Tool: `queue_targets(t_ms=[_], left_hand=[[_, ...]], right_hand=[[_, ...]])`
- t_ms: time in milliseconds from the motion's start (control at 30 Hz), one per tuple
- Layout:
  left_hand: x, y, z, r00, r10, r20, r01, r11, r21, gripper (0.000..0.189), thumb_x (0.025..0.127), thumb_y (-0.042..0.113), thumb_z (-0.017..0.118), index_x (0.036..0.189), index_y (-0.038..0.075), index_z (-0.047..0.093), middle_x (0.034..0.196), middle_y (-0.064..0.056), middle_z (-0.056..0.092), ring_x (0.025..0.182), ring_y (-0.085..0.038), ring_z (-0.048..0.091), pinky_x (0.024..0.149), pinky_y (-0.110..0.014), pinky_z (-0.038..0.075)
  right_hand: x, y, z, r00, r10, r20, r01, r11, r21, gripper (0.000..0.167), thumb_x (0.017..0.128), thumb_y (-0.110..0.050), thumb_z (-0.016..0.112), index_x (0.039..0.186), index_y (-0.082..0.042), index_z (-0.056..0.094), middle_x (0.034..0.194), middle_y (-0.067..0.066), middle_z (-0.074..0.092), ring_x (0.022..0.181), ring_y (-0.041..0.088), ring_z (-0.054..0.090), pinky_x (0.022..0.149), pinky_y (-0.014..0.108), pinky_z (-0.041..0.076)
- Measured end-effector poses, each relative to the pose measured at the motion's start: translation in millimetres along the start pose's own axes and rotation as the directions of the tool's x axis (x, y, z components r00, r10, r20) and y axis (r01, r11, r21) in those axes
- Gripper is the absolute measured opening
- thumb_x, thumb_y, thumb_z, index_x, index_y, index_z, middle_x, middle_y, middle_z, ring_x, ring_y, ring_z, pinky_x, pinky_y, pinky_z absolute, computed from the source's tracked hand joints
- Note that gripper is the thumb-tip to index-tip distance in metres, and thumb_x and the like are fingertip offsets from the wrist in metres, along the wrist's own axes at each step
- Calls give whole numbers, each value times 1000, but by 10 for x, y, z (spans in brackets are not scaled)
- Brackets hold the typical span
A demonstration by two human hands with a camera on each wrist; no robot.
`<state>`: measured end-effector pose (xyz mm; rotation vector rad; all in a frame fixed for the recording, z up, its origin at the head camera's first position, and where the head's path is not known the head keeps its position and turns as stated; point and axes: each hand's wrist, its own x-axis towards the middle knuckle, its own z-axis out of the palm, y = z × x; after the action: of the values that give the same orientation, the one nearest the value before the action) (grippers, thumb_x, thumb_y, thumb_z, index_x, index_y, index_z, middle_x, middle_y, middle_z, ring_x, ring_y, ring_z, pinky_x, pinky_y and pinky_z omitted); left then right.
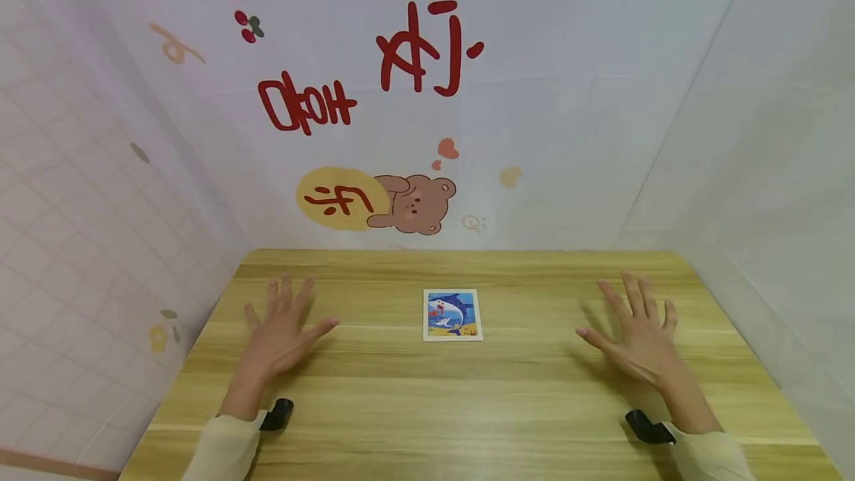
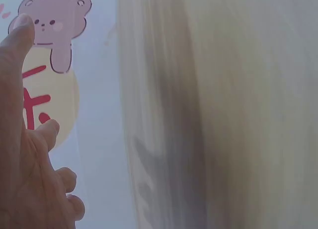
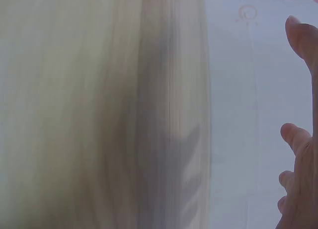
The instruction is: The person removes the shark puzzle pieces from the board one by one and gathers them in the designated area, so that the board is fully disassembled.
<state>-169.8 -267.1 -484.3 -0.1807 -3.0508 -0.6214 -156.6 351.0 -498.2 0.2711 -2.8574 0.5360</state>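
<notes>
A small white-bordered picture card (image 1: 453, 315) with a blue shark or dolphin drawing lies flat on the wooden table (image 1: 441, 407), near its middle. To the left of the card, my left hand (image 1: 280, 336) is held over the table with fingers spread and nothing in it. My right hand (image 1: 637, 340) is spread the same way on the card's right side, also holding nothing. Both hands are well apart from the card. In the left wrist view the thumb and fingers of the left hand (image 2: 35, 154) show at the left edge; the right hand (image 3: 305, 164) appears at the right edge in its own view.
A white cloth backdrop (image 1: 568, 95) with red characters and a printed bear (image 1: 421, 204) rises behind the table's far edge. Similar cloth hangs along both sides. Black wrist-camera mounts (image 1: 277, 416) stick out from the pale sleeves (image 1: 223, 451).
</notes>
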Motion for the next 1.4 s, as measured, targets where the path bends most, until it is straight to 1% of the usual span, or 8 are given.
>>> queue_targets(t_ms=[267,633,833,1000,1067,1200,1300,1400], left_hand=[[126,190,69,1000,21,-2,-21,999,-39,97,94,72,54,167,26,9,172,-23,-6,158,-44,-14,111,-84,-9],[225,449,248,998,53,24,-51,995,-89,98,92,74,55,166,23,16,172,-21,-6,160,-41,-11,118,-77,-6],[258,603,323,997,75,21,-72,990,-120,96,92,73,56,165,19,24,172,-22,-1,160,-42,-5,120,-75,-1],[282,757,425,993,108,48,-98,981,-165,96,93,75,53,165,21,23,173,-19,1,160,-41,1,125,-69,4],[286,814,461,992,116,50,-106,978,-180,96,92,75,53,165,21,23,173,-19,2,160,-42,4,125,-68,7],[285,915,508,993,104,60,-90,976,-198,95,91,77,53,165,25,23,174,-16,4,156,-52,14,122,-71,16],[294,987,546,992,104,66,-88,975,-205,92,92,73,55,165,26,24,174,-14,5,151,-59,18,120,-73,21],[320,1056,589,990,127,68,-111,973,-201,88,95,68,56,165,26,23,174,-14,8,152,-55,22,123,-69,18]], right_hand=[[149,-163,115,999,-39,8,38,998,54,90,92,-56,68,165,-31,20,175,9,-4,161,36,-11,115,77,-13],[289,-444,299,997,-56,61,47,990,130,86,94,-55,67,164,-32,23,175,8,1,160,39,0,117,76,-4],[368,-615,385,993,-100,58,88,981,173,82,96,-50,66,164,-28,26,173,12,10,158,42,10,115,77,3],[412,-775,458,990,-119,74,101,972,213,80,97,-48,67,163,-23,29,172,15,16,155,45,19,115,76,11],[433,-845,493,988,-123,90,99,968,232,80,97,-49,66,162,-21,30,172,15,18,155,45,21,114,77,14],[471,-966,555,985,-127,117,92,959,268,79,98,-49,66,162,-17,32,171,15,20,155,46,22,111,81,21],[483,-1034,584,983,-125,138,82,955,285,79,98,-51,64,162,-19,30,172,13,19,155,45,22,112,79,24],[492,-1085,603,982,-115,150,63,947,314,80,98,-52,63,163,-19,29,172,12,18,155,45,22,115,76,26]])
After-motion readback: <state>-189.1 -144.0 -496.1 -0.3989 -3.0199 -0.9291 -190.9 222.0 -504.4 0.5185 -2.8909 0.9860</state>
